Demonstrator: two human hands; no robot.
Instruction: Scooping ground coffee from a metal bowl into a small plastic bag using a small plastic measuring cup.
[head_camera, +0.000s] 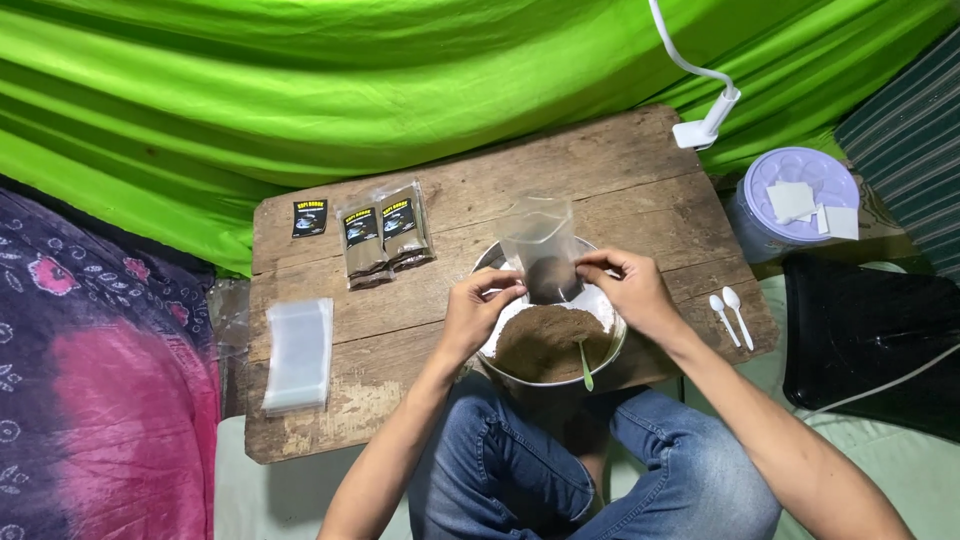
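Green cloth drapes behind a low, worn wooden table (640, 190) where a person sits cross-legged in jeans. At the near edge stands a metal bowl (612, 345) heaped with brown powder (545, 340), a green spoon (585, 365) stuck into it. Over the bowl the left hand (478, 312) and the right hand (628, 288) each pinch a side of a clear plastic pouch (538, 240), fingers pressed together on its edges, holding it upright with its mouth up. A dark lump of powder sits in the pouch's bottom, so the filling step looks to be under way, with the pouch only partly full. The next move would likely call for freeing one hand for the spoon while the other keeps the pouch upright and open above the bowl, so that spills fall back in. Filled, labelled packets (385, 238) lie at the far left, a stack of empty clear pouches (298, 352) at the near left, and two white spoons (730, 315) to the right.
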